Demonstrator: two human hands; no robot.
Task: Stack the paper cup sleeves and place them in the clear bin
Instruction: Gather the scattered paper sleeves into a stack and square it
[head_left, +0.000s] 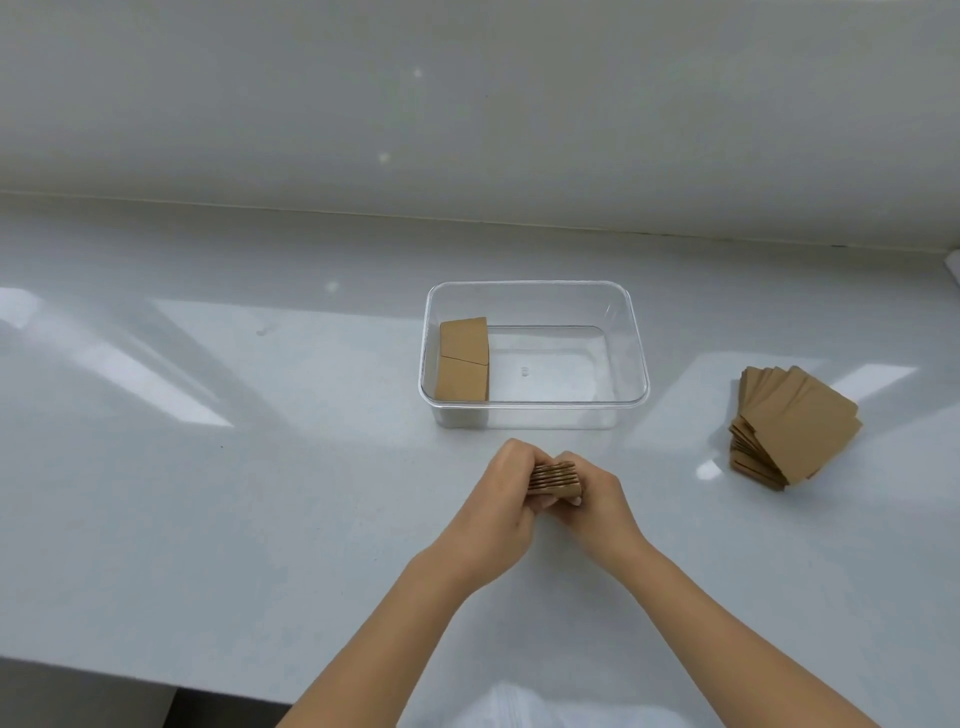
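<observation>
Near the middle of the desk, just this side of the bin: a small stack of sleeves (555, 477) is pinched between both hands, its brown edges showing on top.
Left hand: the left hand (501, 506) is clenched around the left end of the stack, fingers curled over the far side.
Right hand: the right hand (597, 506) clasps the right end, thumb on the near face; the two hands touch around the stack.
Bin: the clear bin (535, 410) stands just beyond the hands, long side running left to right.
Sleeves in bin: two groups of flat sleeves (463, 361) lie against the bin's left wall, one behind the other; the rest of the bin floor is bare.
Loose pile: a fanned pile of sleeves (795, 428) lies on the desk well to the right of the bin, leaning and uneven, apart from both hands.
Desk: the white desk (208, 467) is glossy, with pale light patches.
Wall: a plain wall (467, 104) rises along the far edge.
</observation>
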